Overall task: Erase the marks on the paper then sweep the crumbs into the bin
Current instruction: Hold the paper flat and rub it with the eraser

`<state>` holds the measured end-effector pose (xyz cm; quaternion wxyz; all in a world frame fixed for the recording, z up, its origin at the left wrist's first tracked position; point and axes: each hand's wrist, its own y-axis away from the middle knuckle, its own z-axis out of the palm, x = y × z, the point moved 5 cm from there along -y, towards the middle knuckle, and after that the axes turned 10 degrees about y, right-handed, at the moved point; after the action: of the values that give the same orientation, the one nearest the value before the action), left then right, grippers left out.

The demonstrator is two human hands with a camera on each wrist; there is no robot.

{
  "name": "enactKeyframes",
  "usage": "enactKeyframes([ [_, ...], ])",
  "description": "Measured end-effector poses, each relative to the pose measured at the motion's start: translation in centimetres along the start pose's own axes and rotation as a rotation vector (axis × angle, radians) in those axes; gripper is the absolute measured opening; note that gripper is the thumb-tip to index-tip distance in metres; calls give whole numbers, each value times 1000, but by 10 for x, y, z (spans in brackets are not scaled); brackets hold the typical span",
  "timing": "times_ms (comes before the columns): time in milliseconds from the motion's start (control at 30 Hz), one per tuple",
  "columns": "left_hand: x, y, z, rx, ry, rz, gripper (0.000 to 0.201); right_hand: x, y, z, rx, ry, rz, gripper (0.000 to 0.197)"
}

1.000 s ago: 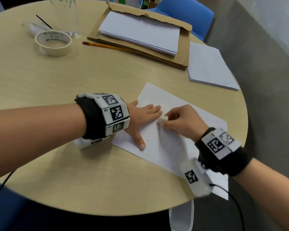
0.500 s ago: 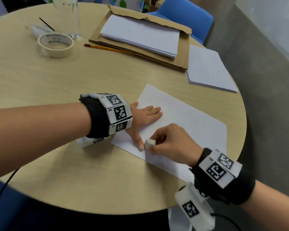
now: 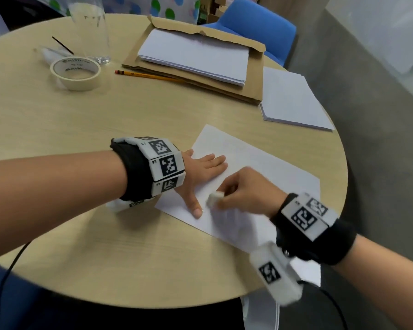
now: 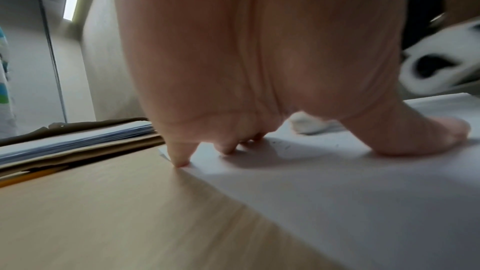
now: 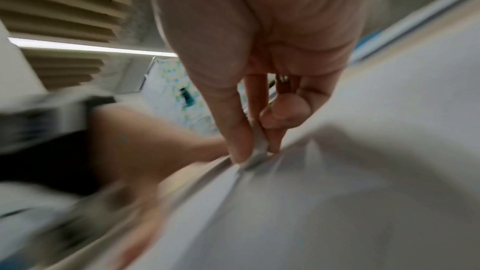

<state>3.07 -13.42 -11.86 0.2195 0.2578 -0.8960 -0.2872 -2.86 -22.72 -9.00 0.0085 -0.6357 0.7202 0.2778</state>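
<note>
White paper (image 3: pixel 255 172) is lying near the front edge of a round, pale wood bench (image 3: pixel 57 120), where a person is working an eraser across it. The left hand (image 3: pixel 200 172) is pressing flat on the sheet's left side, fingers straight and spread, thumb stretched toward the near edge. The right hand (image 3: pixel 244 189) is pinching a small white eraser (image 3: pixel 214 198) between thumb and fingertips, its lower end touching the paper just beside the left thumb, next to a faint pencil mark (image 3: pixel 203 210). In the left wrist view, dark specks (image 4: pixel 285 147) are lying on the sheet by the fingers. Farther back on the bench, a roll of masking tape (image 3: pixel 75 73) is sitting near a clear glass (image 3: pixel 91 29), a yellow pencil (image 3: pixel 148 75) is lying beside a brown cardboard folder (image 3: pixel 253 55) that is carrying a stack of white sheets (image 3: pixel 196 55), and another stack of sheets (image 3: pixel 293 98) is resting at the right rim. A blue chair (image 3: pixel 260 20) is standing behind the bench.
</note>
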Motion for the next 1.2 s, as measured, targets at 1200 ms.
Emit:
enactKeyframes([
  [1200, -9, 16, -36, 322, 230, 32, 85, 81, -14, -18, 181, -1481, 379, 20],
])
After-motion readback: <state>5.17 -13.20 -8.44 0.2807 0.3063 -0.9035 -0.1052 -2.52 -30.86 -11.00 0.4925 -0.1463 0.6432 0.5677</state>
